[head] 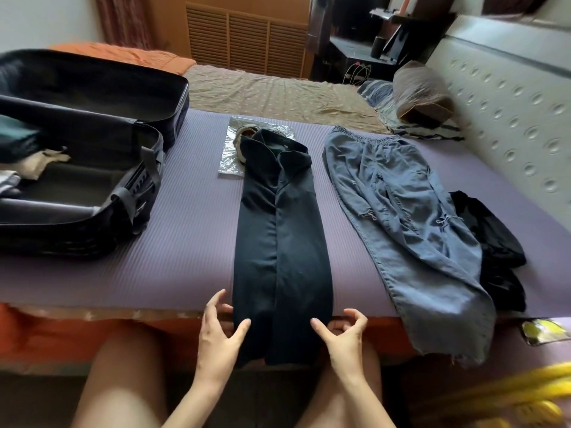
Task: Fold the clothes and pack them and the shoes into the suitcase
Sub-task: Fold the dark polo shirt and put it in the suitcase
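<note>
A black collared shirt lies folded into a long narrow strip down the middle of the purple mat, its hem hanging over the near edge. My left hand and my right hand flank the hem, fingers spread, thumbs touching the cloth edges, neither one gripping. Blue jeans lie flat to the right, with a black garment beside them. Shoes in a clear plastic bag sit partly under the shirt collar. The open black suitcase is at the left, with some clothes inside.
The mat lies on a bed with a brown sheet. A pillow rests at the padded headboard on the right. Something yellow is blurred at the lower right. My bare knees are below the bed edge.
</note>
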